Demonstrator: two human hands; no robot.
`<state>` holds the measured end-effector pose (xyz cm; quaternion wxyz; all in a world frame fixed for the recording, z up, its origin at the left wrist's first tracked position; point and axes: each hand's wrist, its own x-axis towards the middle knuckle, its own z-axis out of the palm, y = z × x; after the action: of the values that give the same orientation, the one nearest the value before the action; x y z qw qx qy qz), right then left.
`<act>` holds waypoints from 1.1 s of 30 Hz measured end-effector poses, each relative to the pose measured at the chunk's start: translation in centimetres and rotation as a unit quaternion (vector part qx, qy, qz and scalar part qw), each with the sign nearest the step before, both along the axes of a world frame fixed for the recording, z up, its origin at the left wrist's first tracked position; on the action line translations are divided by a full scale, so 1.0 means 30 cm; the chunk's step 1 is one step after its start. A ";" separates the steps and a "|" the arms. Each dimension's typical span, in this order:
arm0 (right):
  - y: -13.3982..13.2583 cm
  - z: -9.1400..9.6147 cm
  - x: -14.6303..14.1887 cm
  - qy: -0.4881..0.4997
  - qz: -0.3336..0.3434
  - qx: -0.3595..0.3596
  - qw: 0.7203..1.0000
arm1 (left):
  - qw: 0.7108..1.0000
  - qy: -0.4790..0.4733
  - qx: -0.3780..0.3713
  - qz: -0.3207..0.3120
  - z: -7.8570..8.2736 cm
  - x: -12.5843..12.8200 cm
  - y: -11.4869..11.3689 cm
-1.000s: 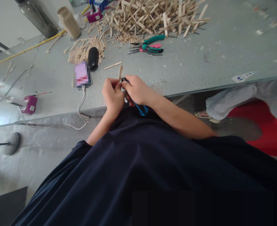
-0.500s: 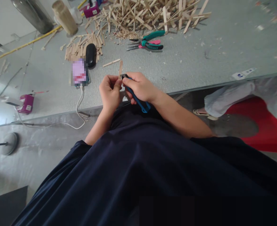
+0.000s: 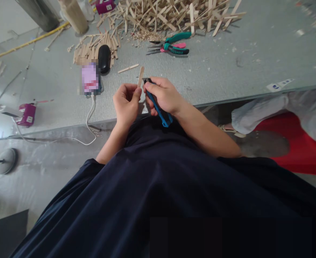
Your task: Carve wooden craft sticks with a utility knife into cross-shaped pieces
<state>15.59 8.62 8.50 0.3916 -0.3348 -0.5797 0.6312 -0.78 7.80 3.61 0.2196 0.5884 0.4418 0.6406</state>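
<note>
Near the table's front edge, my left hand (image 3: 127, 104) pinches a wooden craft stick (image 3: 141, 76) by its lower end, and the rounded end points up and away from me. My right hand (image 3: 164, 95) is wrapped round a blue and black utility knife (image 3: 158, 107). The knife's tip is close beside the stick; whether the blade touches it I cannot tell. Beyond my hands, a second craft stick (image 3: 128, 68) lies flat on the table. Green-handled pliers (image 3: 175, 44) lie farther back, together with a pink-handled tool (image 3: 179, 45).
A large heap of craft sticks (image 3: 171, 14) covers the back of the table (image 3: 214, 68). At left lie more sticks (image 3: 86, 52), a black oval case (image 3: 104, 59) and a blurred phone (image 3: 90, 79) on a white cable (image 3: 89, 118). Another person's leg (image 3: 260, 111) shows at right.
The knife's tip has moved up and slightly away from the stick, toward its rounded end. The stick now tilts a little more to the right. Both hands keep their hold.
</note>
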 end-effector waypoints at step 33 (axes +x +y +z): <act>-0.025 0.010 -0.006 -0.075 -0.003 0.025 0.997 | 0.999 0.022 -0.016 0.027 0.025 0.016 -0.007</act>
<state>15.41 7.87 8.81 0.3569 -0.3731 -0.6223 0.5883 -0.30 7.57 4.36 0.2016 0.5862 0.4727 0.6263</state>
